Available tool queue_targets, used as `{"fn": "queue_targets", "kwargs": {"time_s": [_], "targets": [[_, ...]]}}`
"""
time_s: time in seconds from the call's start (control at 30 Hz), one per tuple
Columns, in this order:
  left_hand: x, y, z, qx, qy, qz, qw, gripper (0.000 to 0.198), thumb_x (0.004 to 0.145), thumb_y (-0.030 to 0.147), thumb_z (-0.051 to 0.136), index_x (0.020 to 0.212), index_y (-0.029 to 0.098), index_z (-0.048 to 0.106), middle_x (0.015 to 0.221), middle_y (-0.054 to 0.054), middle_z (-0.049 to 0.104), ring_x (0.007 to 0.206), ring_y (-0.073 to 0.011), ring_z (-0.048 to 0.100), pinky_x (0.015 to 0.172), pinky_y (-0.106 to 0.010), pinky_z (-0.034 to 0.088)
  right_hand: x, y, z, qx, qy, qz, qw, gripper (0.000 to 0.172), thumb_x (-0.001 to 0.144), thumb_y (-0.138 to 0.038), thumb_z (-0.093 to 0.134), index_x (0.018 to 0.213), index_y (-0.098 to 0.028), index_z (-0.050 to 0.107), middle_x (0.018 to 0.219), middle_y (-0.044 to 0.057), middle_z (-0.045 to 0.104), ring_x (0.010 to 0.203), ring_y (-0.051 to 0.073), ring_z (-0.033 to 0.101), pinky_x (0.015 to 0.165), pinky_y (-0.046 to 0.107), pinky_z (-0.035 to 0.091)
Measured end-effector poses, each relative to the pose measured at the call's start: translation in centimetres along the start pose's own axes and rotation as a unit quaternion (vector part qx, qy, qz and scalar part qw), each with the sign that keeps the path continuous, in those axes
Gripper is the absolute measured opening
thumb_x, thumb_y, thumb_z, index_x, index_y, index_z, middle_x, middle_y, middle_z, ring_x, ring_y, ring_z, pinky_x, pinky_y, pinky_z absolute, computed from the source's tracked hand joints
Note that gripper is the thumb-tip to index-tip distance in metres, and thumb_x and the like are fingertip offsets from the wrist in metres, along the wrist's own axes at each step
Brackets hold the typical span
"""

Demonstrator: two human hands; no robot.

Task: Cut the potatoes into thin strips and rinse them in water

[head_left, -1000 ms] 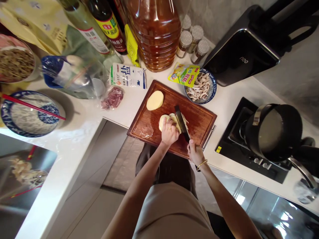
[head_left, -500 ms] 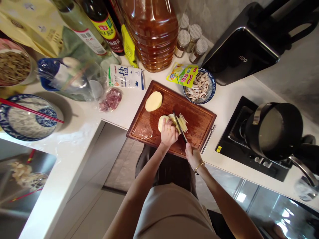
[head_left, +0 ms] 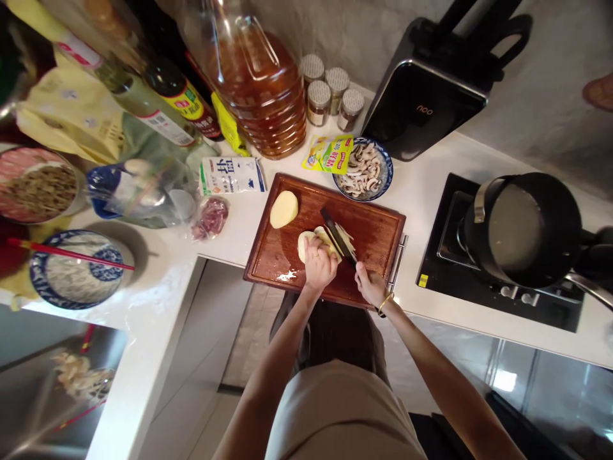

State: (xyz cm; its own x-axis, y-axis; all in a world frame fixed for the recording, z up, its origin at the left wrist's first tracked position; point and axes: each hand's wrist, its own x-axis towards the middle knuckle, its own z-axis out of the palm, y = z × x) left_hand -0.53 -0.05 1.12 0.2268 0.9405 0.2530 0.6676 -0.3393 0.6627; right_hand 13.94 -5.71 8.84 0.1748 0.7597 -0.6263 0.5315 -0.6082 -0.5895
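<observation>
On a wooden cutting board [head_left: 378,223], my left hand [head_left: 320,264] presses down on a row of pale potato slices [head_left: 305,243] with its fingers curled. A ring is on one finger. My right hand [head_left: 370,283] grips the handle of a dark-bladed kitchen knife [head_left: 338,233]. The blade stands beside the slices, close to my left fingertips, and thin potato strips [head_left: 348,236] lie partly hidden behind it. A peeled potato half [head_left: 284,209] rests near the board's far left corner, apart from both hands.
A bowl of sliced mushrooms [head_left: 371,172] and a seasoning packet [head_left: 330,153] sit behind the board. A dark pot [head_left: 531,230] stands on the stove at right. Bagged meat [head_left: 211,217], a salt bag [head_left: 232,176] and a bowl with chopsticks [head_left: 71,297] are left; a knife block [head_left: 426,96] stands behind.
The camera view has shifted. The knife blade is turned so more of its flat side shows. My left hand stays on the potato slices, and my right hand keeps its grip on the handle.
</observation>
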Motion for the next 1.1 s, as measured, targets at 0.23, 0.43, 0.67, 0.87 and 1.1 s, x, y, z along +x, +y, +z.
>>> {"fn": "queue_targets", "kwargs": {"time_s": [0.23,0.43,0.67,0.87,1.1], "targets": [[2.6,2.3,-7.6,0.055,0.025,0.027,0.998,0.042,0.076,0.048,0.06,0.105,0.021,0.047,0.117,-0.013,0.045,0.122,-0.0325,0.036,0.104,-0.058,0.019,-2.3,-0.6,-1.1,-0.252,0.051,-0.059,0.965,0.056,0.091,-0.059,0.024,0.09,-0.021,0.064,0.081,0.008,0.07,0.071,0.018,0.064,0.062,0.025,0.037],[7.9,3.7,-10.1,0.12,-0.24,0.141,0.953,0.032,0.077,0.051,0.06,0.097,0.026,0.055,0.096,-0.006,0.061,0.097,-0.0279,0.049,0.086,-0.046,0.031,-1.8,-0.2,-1.9,-0.334,0.055,-0.038,0.94,0.066,0.084,-0.071,0.023,0.092,-0.022,0.065,0.068,0.008,0.068,0.061,0.02,0.063,0.054,0.026,0.031],[9.9,3.5,-7.9,0.127,-0.342,0.166,0.916,0.031,0.078,0.052,0.058,0.079,0.023,0.051,0.074,-0.001,0.06,0.078,-0.0216,0.053,0.075,-0.035,0.03,-0.9,0.4,-2.2,-0.251,0.09,-0.044,0.963,0.063,0.085,-0.067,0.027,0.087,-0.02,0.068,0.074,0.008,0.069,0.066,0.017,0.062,0.055,0.024,0.031],[10.6,3.5,-6.6,0.091,-0.4,0.151,0.9,0.027,0.081,0.047,0.058,0.078,0.021,0.051,0.076,0.001,0.062,0.076,-0.0179,0.056,0.073,-0.031,0.029,-0.5,0.5,-2.0,-0.219,0.088,-0.026,0.971,0.06,0.084,-0.067,0.03,0.084,-0.022,0.07,0.071,0.007,0.069,0.066,0.017,0.062,0.056,0.023,0.032],[11.6,2.1,-3.2,0.129,-0.401,0.173,0.89,0.028,0.082,0.048,0.056,0.078,0.021,0.053,0.076,0.0,0.064,0.076,-0.0188,0.059,0.076,-0.032,0.03,-0.7,-0.2,-1.2,-0.232,0.062,-0.045,0.97,0.062,0.083,-0.069,0.032,0.089,-0.022,0.07,0.074,0.008,0.07,0.067,0.017,0.063,0.056,0.023,0.033]]}}
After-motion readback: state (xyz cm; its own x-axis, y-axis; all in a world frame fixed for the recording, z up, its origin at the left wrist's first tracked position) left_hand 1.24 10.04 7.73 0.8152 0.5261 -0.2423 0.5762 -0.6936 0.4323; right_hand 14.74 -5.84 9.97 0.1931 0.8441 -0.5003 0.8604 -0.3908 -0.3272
